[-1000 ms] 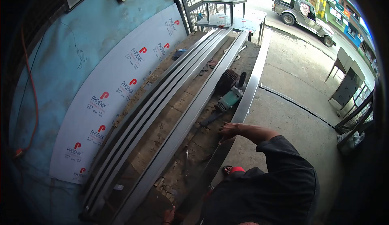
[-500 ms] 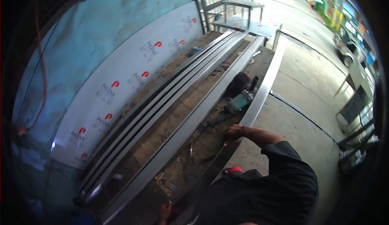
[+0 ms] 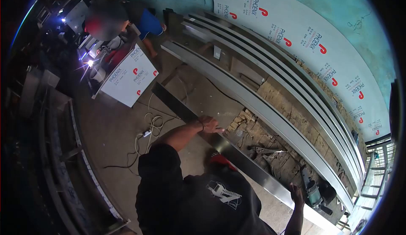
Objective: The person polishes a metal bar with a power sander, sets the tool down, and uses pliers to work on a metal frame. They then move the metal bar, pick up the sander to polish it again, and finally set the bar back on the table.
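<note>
Metal bar, long, silver, is lying under loosely open left hand; beside bar, green grinder is flanking right hand, grip unclear.

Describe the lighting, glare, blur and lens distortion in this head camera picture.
Head view: a white glare flares against the dark left side; the near metal strip shines palest toward the lower right; the co-worker's head is blurred; the long bars look bowed, probably by the lens; the corners fade to black.

The left hand lies near the centre, fingers extended, elbow bent; the right hand is at lower right.
</note>
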{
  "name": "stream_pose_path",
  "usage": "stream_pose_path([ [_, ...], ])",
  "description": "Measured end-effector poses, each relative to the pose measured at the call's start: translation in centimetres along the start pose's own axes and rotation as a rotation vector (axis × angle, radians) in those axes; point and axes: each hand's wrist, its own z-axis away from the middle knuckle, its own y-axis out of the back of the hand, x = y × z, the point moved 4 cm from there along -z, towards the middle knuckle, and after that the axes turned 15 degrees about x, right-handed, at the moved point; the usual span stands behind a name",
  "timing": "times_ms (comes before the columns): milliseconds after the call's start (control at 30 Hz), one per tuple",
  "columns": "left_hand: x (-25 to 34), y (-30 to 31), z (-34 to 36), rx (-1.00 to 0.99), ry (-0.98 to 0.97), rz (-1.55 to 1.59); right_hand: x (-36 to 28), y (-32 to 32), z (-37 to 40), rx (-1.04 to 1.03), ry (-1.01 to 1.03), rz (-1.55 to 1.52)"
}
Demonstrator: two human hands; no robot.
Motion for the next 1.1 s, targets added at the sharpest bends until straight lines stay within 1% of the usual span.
stream_pose_path([
  [33, -0.2, -0.3, -0.1, -0.01, -0.002, 0.001, 1.1, 0.2, 0.2, -0.039, -0.046, 0.04],
  [67, -0.4, -0.7, -0.2, 0.012, 0.01, -0.005, 1.1, 0.8, 0.5, -0.17, 0.105, 0.048],
  [100, -0.5, -1.0, -0.3, 0.036, 0.023, -0.011, 2.2, 0.9, 0.2, -0.231, -0.145, 0.069],
  [167, -0.5, -0.9, -0.2, 0.033, 0.015, -0.004, 3.2, 1.9, 0.7, -0.173, -0.333, 0.156],
  [300, -0.5, -1.0, 0.0, 0.047, 0.018, -0.008, 2.4, 3.7, 2.1, -0.248, -0.349, 0.273],
  [367, -0.8, -1.4, -0.2, 0.07, -0.007, -0.004, 0.4, 5.0, 2.4, -0.14, -0.37, 0.179],
  [400, -0.9, -1.6, -0.2, 0.09, -0.031, 0.003, 0.9, 5.0, 2.3, -0.143, -0.372, 0.179],
  [467, -0.6, -1.1, 0.3, 0.066, -0.009, 0.006, 2.2, 4.0, 2.1, -0.331, -0.367, 0.235],
  [500, -0.2, -0.8, 0.2, 0.044, 0.0, 0.007, 2.8, 3.6, 2.2, -0.325, -0.386, 0.227],
  [567, -0.3, -1.2, 0.0, 0.044, 0.013, 0.019, 2.6, 3.6, 1.9, -0.128, -0.23, -0.001],
  [600, 0.8, 0.4, -0.1, -0.11, 0.052, 0.0, 3.6, 1.7, 1.6, -0.224, -0.303, 0.026],
  [633, 1.3, 0.9, 0.3, 0.009, -0.029, 0.092, 5.2, 1.8, 1.4, -0.308, -0.403, 0.035],
  [667, -0.7, -2.4, -1.4, -0.048, -0.125, 0.143, 2.0, 4.3, 1.4, -0.338, -0.427, 0.045],
  [700, -0.1, -2.0, -1.2, -0.024, -0.155, 0.143, 3.5, 3.3, 1.5, -0.191, -0.286, -0.063],
  [733, -1.8, -4.0, -1.8, -0.049, -0.231, 0.114, 4.3, 3.2, 1.5, -0.282, -0.376, -0.002],
  [767, -2.7, -5.1, -2.6, -0.186, -0.254, 0.018, 2.9, 4.6, 2.0, -0.292, -0.355, -0.033],
  [800, -0.9, -3.5, -2.1, -0.285, -0.166, -0.041, 3.7, 4.3, 2.3, -0.312, -0.405, 0.075],
  [833, -2.2, -4.7, -2.6, -0.284, -0.167, 0.062, 4.5, 4.0, 2.8, -0.235, -0.393, 0.005],
  [867, -1.7, -4.4, -2.6, -0.253, -0.213, -0.049, 5.1, 3.9, 3.0, -0.274, -0.447, 0.01],
  [900, -2.9, -5.6, -3.4, -0.284, -0.21, -0.004, 5.4, 3.9, 3.3, -0.319, -0.487, 0.013],
  [933, -2.6, -5.3, -3.3, -0.322, -0.171, -0.001, 5.1, 4.4, 3.6, -0.286, -0.527, -0.019],
  [967, -2.2, -4.9, -3.0, -0.354, -0.123, 0.009, 4.4, 5.4, 3.9, -0.301, -0.542, 0.006],
  [1033, -2.1, -5.2, -2.8, -0.342, -0.158, 0.158, 4.5, 6.0, 4.2, -0.342, -0.534, 0.043],
  [1067, -2.0, -5.2, -2.6, -0.333, -0.172, 0.142, 4.9, 6.0, 4.1, -0.348, -0.528, 0.031],
  [1100, -2.1, -5.4, -2.4, -0.363, -0.089, 0.197, 5.2, 5.9, 4.1, -0.356, -0.514, 0.012],
])
